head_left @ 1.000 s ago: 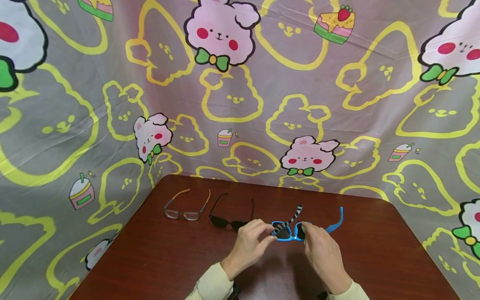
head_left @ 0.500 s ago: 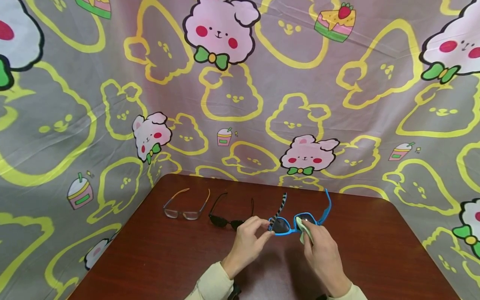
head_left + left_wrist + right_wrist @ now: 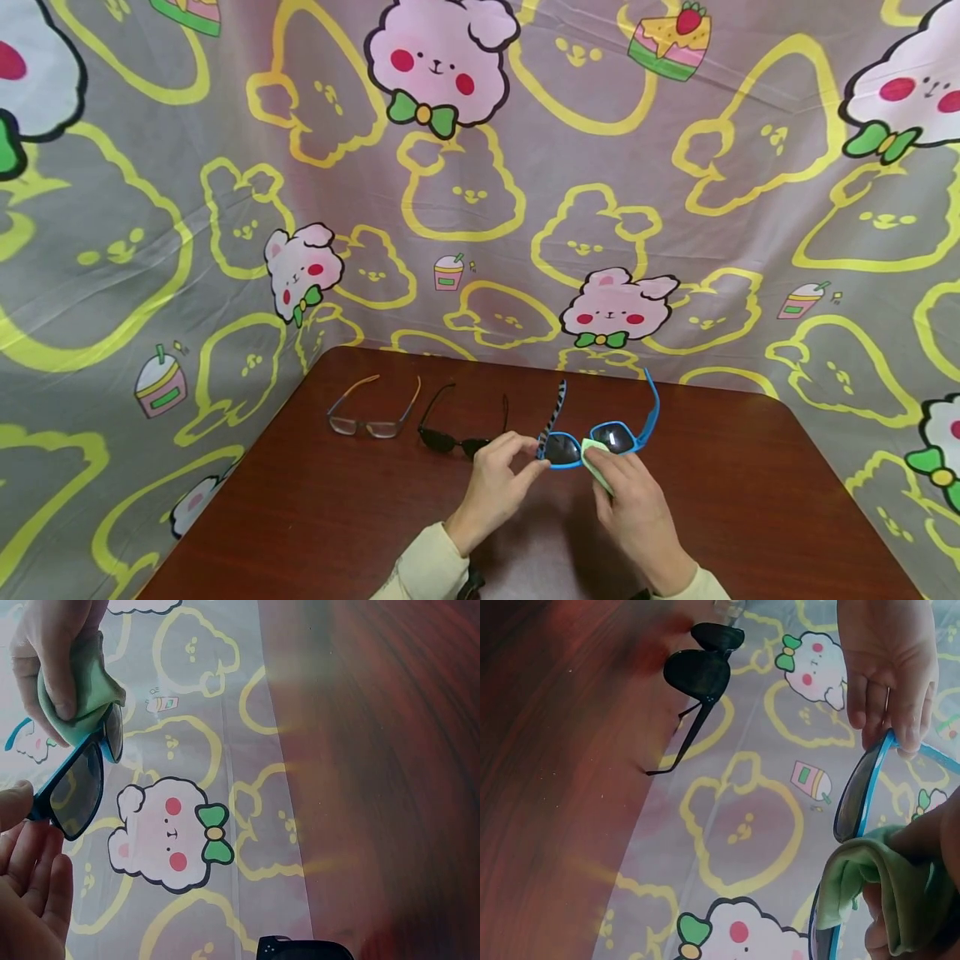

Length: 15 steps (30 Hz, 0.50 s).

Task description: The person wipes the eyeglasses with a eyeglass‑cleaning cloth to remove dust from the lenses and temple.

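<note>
Blue-framed sunglasses with dark lenses are held up above the table, their arms pointing away; the left arm is striped black and grey. My left hand pinches their left end between thumb and fingers, as the left wrist view also shows. In my right hand is a pale green cloth, folded over the frame at the bridge. The right wrist view shows the cloth wrapping over the frame between the two lenses, partly covering the nearer lens.
Black sunglasses rest on the brown table just left of my left hand, which overlaps them in the head view. Farther left lie clear glasses with orange-brown arms. A printed curtain encloses the table's back and sides.
The blue sunglasses have turned so their arms point more straight away from me. The cloth has come into view and slid from the right lens left to the bridge; my left hand keeps its grip.
</note>
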Available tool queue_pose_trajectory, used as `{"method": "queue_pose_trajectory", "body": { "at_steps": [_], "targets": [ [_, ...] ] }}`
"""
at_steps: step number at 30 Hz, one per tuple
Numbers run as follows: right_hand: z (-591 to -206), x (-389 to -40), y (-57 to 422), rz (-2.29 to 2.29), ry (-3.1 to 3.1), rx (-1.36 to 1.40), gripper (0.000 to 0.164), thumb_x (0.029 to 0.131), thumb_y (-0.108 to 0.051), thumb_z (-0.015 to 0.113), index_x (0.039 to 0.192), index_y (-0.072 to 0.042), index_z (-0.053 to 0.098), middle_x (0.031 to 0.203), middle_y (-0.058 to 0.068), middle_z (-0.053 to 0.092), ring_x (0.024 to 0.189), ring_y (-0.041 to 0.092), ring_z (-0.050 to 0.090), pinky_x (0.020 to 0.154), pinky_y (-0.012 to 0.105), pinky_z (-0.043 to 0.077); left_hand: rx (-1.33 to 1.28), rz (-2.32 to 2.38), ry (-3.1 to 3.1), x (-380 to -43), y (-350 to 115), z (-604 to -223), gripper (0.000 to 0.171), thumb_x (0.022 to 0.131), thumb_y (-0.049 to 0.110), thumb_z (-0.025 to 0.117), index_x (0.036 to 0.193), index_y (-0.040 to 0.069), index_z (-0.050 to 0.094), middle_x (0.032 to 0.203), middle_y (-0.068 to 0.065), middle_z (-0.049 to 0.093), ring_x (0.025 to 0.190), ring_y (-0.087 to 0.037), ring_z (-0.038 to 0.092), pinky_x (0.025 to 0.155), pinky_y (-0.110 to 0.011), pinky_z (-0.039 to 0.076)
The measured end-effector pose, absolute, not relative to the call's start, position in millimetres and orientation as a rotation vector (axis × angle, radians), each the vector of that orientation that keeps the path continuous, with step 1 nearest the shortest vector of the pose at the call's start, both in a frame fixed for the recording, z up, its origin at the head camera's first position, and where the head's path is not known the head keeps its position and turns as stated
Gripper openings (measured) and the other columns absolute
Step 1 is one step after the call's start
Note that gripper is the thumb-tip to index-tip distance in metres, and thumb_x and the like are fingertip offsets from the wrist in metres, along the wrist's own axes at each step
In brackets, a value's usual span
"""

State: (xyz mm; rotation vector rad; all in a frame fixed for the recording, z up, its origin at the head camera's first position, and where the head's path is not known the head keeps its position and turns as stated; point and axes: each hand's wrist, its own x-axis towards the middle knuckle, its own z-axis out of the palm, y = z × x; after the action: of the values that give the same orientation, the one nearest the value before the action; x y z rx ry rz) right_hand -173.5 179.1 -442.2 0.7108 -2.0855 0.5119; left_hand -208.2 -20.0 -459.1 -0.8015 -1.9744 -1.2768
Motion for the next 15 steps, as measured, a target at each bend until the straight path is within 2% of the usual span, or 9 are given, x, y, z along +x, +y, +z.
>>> {"method": "queue_pose_trajectory", "body": {
  "at_steps": [6,15],
  "targets": [
    [-444.2,-173.7,181.1,0.518,-2.138,0.778,0.053,0.102,-0.036,0.031,0.104,-0.001,0.069,0.108,0.012,0.066,0.095,0.027,0.057,0.081,0.031,0.042,-0.796,-1.279,-1.977,-208.3,-19.4,-459.1,0.018,0.076,0.013,0.08,0.09,0.01,0.068,0.082,0.005,0.063,0.077,-0.007,0.061,0.071,-0.02,0.048],
    [-443.5,-178.6,180.9,0.472,-1.974,0.878,0.039,0.103,-0.024,0.037,0.099,-0.002,0.069,0.098,0.007,0.069,0.078,0.021,0.054,0.064,0.029,0.044,-0.78,-1.252,-2.001,-206.8,-18.8,-459.2,0.019,0.075,0.012,0.08,0.09,0.01,0.068,0.082,0.006,0.063,0.076,-0.006,0.061,0.07,-0.02,0.047]
  ]
}}
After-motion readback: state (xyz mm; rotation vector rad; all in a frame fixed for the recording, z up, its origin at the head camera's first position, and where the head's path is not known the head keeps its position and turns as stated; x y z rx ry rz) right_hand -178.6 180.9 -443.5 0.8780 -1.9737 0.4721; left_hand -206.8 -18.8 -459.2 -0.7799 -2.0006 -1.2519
